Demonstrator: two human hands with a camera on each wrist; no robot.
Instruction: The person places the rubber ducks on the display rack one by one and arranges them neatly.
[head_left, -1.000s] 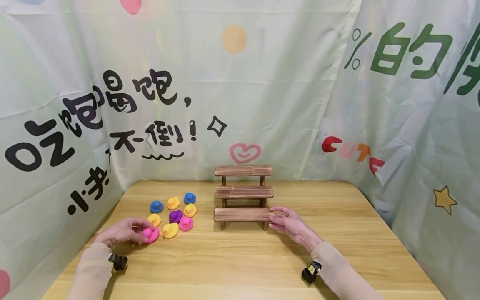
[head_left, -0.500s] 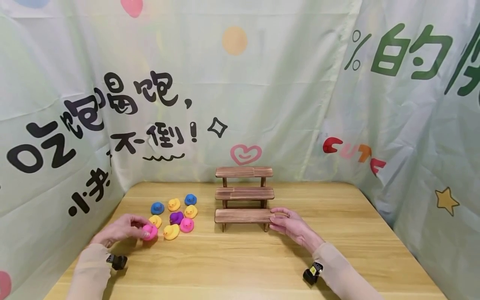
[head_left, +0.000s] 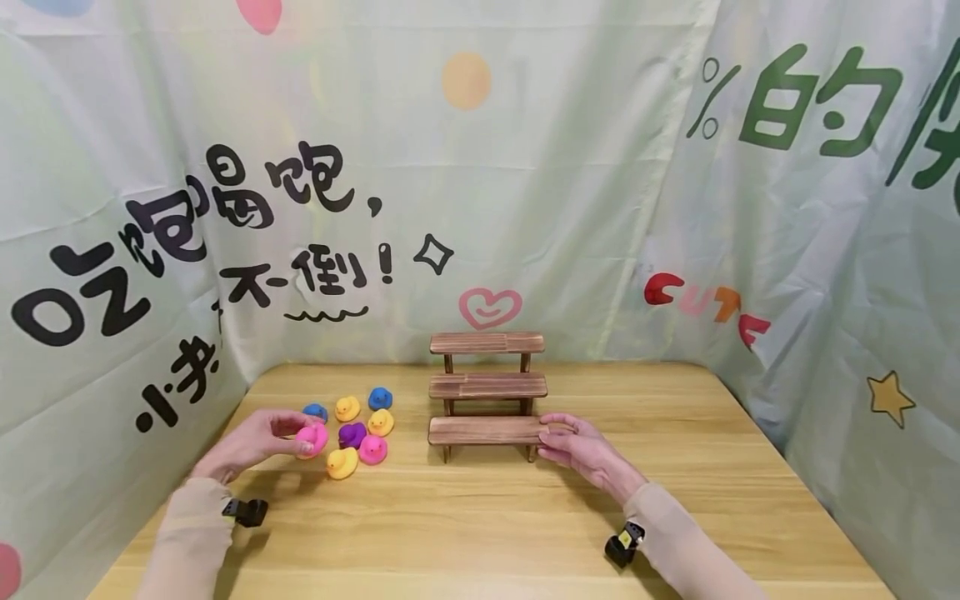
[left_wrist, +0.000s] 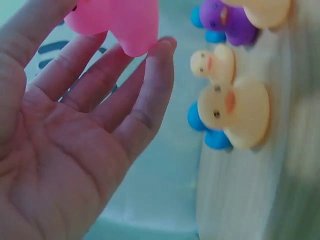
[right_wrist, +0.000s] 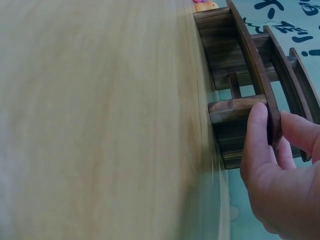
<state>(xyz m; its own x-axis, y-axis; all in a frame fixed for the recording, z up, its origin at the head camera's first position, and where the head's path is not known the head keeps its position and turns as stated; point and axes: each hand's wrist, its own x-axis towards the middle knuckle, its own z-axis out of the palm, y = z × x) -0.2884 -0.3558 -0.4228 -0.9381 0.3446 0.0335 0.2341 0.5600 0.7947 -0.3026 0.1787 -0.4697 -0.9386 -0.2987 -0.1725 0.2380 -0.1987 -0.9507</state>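
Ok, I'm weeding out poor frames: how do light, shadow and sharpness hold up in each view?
Head: bright, mostly sharp, soft shadow on the table below the left hand; left wrist: bluish cast, table blurred at right, held pink duck cut off on top; right wrist: dimmer, stand clear enough.

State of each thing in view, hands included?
Held pink rubber duck: raised above the wooden table
Left hand: holding that duck
Three-tier wooden stand: upright on the table
Right hand: gripping the stand's lowest tier
Second pink duck: upright
Purple duck: upright
Blue ducks: upright
Visible yellow ducks: upright
Fabric backdrop: hanging, creased
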